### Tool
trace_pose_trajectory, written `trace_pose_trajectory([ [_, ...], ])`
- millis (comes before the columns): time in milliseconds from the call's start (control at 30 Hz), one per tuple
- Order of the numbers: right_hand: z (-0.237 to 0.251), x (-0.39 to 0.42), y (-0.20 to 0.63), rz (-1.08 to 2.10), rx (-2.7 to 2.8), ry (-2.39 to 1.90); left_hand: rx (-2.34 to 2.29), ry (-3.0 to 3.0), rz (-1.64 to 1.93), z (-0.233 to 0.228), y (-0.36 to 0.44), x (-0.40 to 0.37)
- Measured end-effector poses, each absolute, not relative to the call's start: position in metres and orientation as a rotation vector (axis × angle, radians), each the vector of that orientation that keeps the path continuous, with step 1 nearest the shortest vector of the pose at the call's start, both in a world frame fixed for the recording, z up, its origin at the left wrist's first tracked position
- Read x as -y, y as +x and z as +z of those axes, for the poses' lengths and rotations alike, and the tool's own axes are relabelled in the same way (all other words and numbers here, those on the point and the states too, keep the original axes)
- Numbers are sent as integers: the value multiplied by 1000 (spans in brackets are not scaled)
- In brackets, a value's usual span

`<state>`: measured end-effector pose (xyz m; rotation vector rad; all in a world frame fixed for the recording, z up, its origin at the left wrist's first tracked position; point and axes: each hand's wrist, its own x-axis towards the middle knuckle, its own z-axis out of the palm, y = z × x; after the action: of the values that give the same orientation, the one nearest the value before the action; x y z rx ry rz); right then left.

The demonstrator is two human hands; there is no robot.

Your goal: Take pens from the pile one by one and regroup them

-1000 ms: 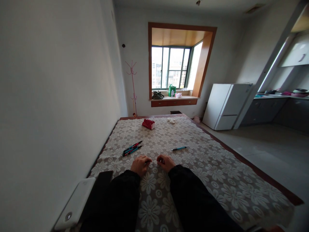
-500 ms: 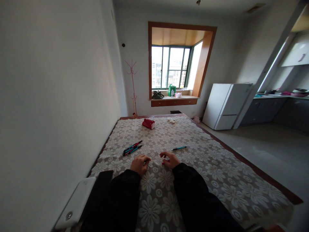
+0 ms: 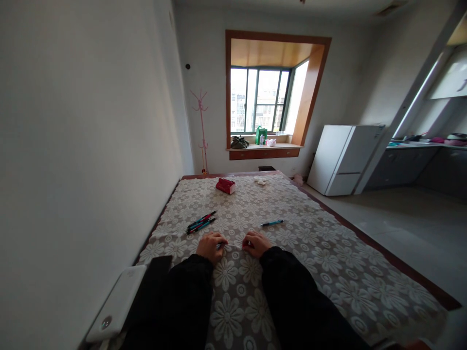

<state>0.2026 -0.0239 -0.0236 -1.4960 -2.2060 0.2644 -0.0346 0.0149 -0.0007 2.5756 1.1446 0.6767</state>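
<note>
My left hand (image 3: 210, 246) and my right hand (image 3: 257, 243) rest close together on the flowered tablecloth (image 3: 328, 262), both in black sleeves. Each has its fingers pinched on a small part, seemingly the two ends of a pen; the left shows a dark tip, the right a red bit. The parts are too small to tell more. A bunch of several pens (image 3: 201, 222) lies just beyond my left hand. A single blue pen (image 3: 271, 223) lies beyond my right hand.
A red packet (image 3: 225, 185) and a small white object (image 3: 260, 180) lie at the table's far end. A white flat device (image 3: 116, 304) and a black object (image 3: 155, 272) sit at the near left by the wall. A white fridge (image 3: 343, 159) stands on the floor to the right.
My right hand moved a little away from the left and then came back close to it. The view has shifted slightly; the pens on the cloth have not moved.
</note>
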Motion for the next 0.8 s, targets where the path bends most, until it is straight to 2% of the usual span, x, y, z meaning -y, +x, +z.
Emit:
trace_pose_trajectory([
  [800,-32,23,189,225,2167,-1473,-1026,2592,665,-3,-31,-13],
])
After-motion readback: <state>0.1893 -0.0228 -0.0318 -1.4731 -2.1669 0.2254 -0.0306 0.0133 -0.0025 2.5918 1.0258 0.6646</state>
